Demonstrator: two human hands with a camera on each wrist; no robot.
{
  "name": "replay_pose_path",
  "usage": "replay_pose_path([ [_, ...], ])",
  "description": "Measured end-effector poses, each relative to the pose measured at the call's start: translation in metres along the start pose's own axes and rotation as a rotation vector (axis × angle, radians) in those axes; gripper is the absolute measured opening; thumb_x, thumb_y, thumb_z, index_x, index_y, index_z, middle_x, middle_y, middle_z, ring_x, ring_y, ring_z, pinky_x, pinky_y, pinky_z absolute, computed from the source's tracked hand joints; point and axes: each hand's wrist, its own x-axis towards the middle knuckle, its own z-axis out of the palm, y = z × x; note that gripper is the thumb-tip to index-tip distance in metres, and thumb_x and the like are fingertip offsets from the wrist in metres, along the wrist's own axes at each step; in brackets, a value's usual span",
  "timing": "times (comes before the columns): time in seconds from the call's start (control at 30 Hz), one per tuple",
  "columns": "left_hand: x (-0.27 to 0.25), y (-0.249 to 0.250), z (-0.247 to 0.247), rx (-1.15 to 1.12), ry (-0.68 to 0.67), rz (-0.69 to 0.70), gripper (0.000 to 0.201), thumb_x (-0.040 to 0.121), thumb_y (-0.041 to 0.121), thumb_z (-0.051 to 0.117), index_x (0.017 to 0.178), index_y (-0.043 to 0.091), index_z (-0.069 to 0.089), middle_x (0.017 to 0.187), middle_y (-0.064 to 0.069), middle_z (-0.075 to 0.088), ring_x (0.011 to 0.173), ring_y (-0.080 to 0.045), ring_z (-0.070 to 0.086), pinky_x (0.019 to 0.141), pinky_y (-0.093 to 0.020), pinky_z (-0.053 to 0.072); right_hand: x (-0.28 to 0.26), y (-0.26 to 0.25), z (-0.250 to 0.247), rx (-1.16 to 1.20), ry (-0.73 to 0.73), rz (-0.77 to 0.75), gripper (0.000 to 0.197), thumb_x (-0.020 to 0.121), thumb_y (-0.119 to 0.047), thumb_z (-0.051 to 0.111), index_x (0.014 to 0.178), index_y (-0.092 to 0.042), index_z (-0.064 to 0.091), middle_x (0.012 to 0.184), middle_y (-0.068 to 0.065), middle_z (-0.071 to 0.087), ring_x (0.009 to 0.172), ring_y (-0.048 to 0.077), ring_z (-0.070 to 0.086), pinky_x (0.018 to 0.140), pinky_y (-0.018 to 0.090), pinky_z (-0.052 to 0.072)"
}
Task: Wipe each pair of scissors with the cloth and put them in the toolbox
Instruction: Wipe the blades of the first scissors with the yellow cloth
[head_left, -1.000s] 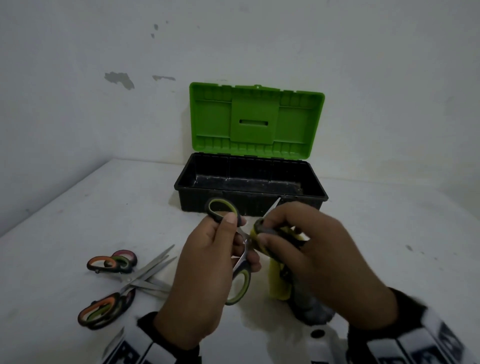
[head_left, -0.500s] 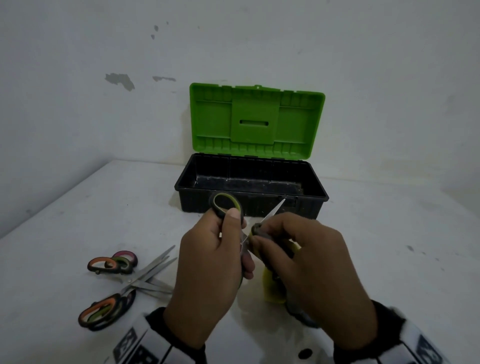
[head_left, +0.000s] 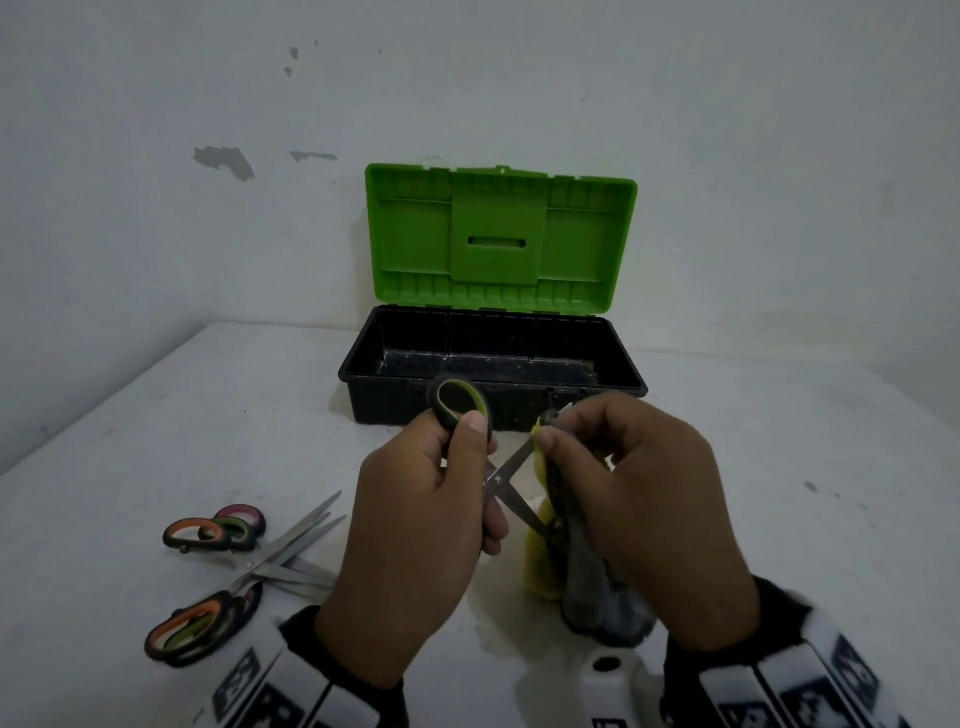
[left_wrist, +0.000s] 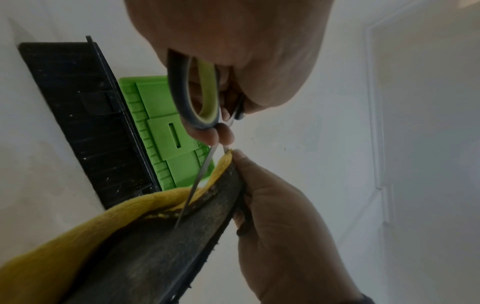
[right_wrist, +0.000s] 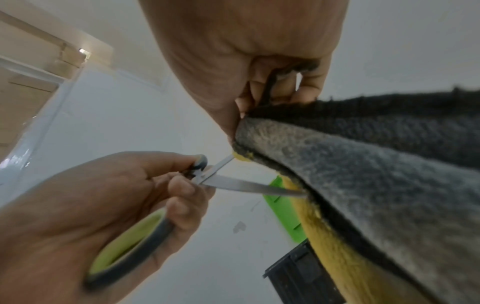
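My left hand (head_left: 447, 499) grips a pair of grey-and-lime-handled scissors (head_left: 506, 475) by the handles, blades spread apart. One lime loop (head_left: 460, 400) sticks up above my thumb. My right hand (head_left: 618, 478) pinches a yellow-and-grey cloth (head_left: 576, 577) folded round the upper blade near its tip; the cloth hangs down to the table. The left wrist view shows the free blade (left_wrist: 197, 185) crossing the cloth (left_wrist: 145, 246). In the right wrist view the cloth (right_wrist: 363, 164) covers one blade tip. The black toolbox (head_left: 363, 374) stands open behind, its inside looks bare.
Several more scissors (head_left: 244, 561) with orange, green and pink handles lie in a heap on the white table (head_left: 156, 441) at my left. The toolbox's green lid (head_left: 498, 239) stands upright against the wall. Wrist cameras sit on both sleeves at the bottom edge.
The scissors have been turned so one handle loop points up and the blades have spread wider. My right hand slid the cloth outward along the upper blade toward its tip.
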Motion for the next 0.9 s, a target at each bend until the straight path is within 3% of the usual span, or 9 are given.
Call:
replay_pose_path([
  [0.13, 0.0, -0.002, -0.002, 0.048, 0.014, 0.036, 0.032, 0.097, 0.034, 0.042, 0.084, 0.014, 0.063, 0.051, -0.007, 0.063, 0.043, -0.019, 0.061, 0.047, -0.031, 0.056, -0.01, -0.009, 0.005, 0.028, -0.126, -0.018, 0.011, 0.082, -0.024, 0.074, 0.078, -0.03, 0.066, 0.071, -0.019, 0.063, 0.084, -0.005, 0.06, 0.072, 0.001, 0.041],
  [0.3, -0.001, -0.001, -0.001, 0.047, 0.006, 0.04, 0.032, 0.097, 0.034, 0.042, 0.082, 0.015, 0.062, 0.049, -0.008, 0.061, 0.042, -0.018, 0.059, 0.046, -0.031, 0.055, 0.005, 0.011, 0.0, -0.016, 0.053, 0.038, 0.013, 0.082, -0.024, 0.076, 0.074, -0.028, 0.066, 0.067, -0.018, 0.063, 0.075, -0.003, 0.061, 0.063, 0.001, 0.04],
  [0.47, 0.0, -0.001, -0.003, 0.041, -0.002, 0.028, 0.035, 0.093, 0.04, 0.041, 0.082, 0.014, 0.062, 0.048, -0.005, 0.059, 0.041, -0.019, 0.059, 0.046, -0.032, 0.055, -0.009, 0.002, 0.005, 0.026, -0.06, -0.033, 0.014, 0.08, -0.022, 0.075, 0.075, -0.03, 0.065, 0.069, -0.022, 0.061, 0.078, -0.008, 0.059, 0.069, -0.001, 0.04],
  [0.6, -0.001, -0.003, -0.001, 0.069, -0.018, 0.065, 0.038, 0.092, 0.046, 0.039, 0.082, 0.016, 0.061, 0.049, -0.006, 0.061, 0.04, -0.015, 0.058, 0.046, -0.028, 0.054, 0.006, 0.017, -0.004, 0.003, 0.044, 0.08, 0.011, 0.081, -0.028, 0.075, 0.073, -0.029, 0.068, 0.066, -0.017, 0.065, 0.07, -0.002, 0.062, 0.06, 0.007, 0.044],
  [0.73, -0.003, -0.002, 0.0, 0.074, -0.007, 0.078, 0.043, 0.085, 0.052, 0.036, 0.083, 0.018, 0.061, 0.051, -0.006, 0.062, 0.04, -0.014, 0.058, 0.046, -0.027, 0.054, -0.002, 0.006, -0.003, -0.014, -0.026, 0.031, 0.01, 0.08, -0.029, 0.074, 0.075, -0.031, 0.066, 0.067, -0.018, 0.063, 0.076, -0.003, 0.061, 0.067, 0.003, 0.044],
  [0.9, -0.003, -0.004, 0.001, 0.088, -0.014, 0.099, 0.037, 0.091, 0.047, 0.038, 0.082, 0.018, 0.06, 0.051, -0.007, 0.061, 0.041, -0.015, 0.058, 0.047, -0.028, 0.054, 0.011, 0.023, -0.003, -0.016, 0.073, 0.118, 0.013, 0.08, -0.031, 0.076, 0.069, -0.029, 0.068, 0.064, -0.018, 0.066, 0.064, -0.002, 0.062, 0.058, 0.01, 0.043],
])
